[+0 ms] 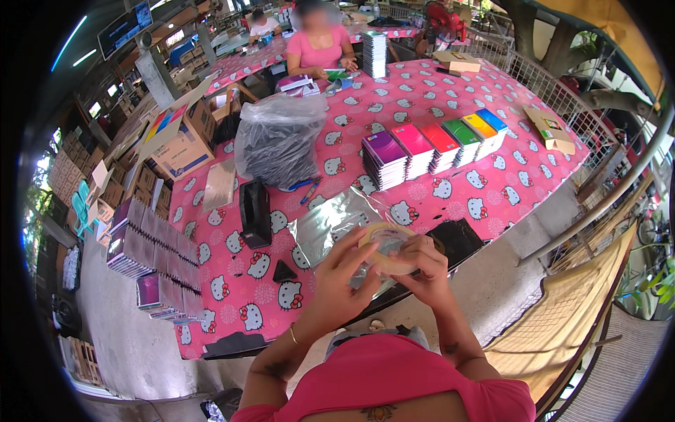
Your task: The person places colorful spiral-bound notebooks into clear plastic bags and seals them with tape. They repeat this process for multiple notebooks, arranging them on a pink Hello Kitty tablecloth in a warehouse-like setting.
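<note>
My left hand (342, 276) and my right hand (424, 267) meet above the table's near edge, at a roll of clear, yellowish tape (389, 229). On the roll's left side, my left thumb and fingers curve round its rim. My right fingers are bent and pressed together at its right side; the tape end under them is too small to make out. Beneath the hands lies a shiny clear plastic sheet or bag (336, 219). Beside it stand a black tall box-like holder (254, 214) and a small black triangular piece (284, 271).
Several stacks of coloured notebooks (385, 156) stand across the table's middle. Purple notebook stacks (158, 246) line the left edge. A large plastic bag (281, 141), pens (309, 191) and a cardboard box (184, 146) lie farther off. A co-worker (320, 49) sits at the far side.
</note>
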`<action>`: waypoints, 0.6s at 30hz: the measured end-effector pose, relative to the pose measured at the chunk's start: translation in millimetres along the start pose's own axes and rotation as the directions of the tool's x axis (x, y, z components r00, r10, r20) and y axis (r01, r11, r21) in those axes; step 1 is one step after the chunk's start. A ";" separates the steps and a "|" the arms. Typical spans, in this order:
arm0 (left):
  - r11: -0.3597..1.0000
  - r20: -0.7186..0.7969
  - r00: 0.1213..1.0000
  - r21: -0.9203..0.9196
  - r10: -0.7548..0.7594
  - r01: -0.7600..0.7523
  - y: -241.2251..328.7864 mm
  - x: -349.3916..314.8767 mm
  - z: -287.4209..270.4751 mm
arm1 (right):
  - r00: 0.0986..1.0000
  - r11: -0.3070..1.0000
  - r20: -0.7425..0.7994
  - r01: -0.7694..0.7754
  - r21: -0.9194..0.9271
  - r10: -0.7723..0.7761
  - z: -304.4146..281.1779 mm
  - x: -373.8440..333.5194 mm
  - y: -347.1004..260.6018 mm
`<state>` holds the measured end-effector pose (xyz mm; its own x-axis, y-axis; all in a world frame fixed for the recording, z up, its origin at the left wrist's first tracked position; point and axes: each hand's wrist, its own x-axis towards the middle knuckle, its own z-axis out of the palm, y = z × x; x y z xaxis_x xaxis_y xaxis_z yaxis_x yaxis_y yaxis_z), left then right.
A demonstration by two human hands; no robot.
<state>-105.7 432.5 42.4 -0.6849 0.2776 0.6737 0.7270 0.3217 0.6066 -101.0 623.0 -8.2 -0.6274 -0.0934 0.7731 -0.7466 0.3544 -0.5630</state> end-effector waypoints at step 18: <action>0.956 -0.029 1.000 0.293 0.007 0.002 -18.3 -10.2 9.8 | 0.972 0.874 0.050 0.230 -0.428 -0.231 12.1 4.8 -0.4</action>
<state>-112.5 432.8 20.3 -0.6782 0.2537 0.6897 0.6796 0.5736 0.4573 -106.5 611.2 -7.8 -0.4482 -0.2195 0.8666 -0.7018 0.6868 -0.1890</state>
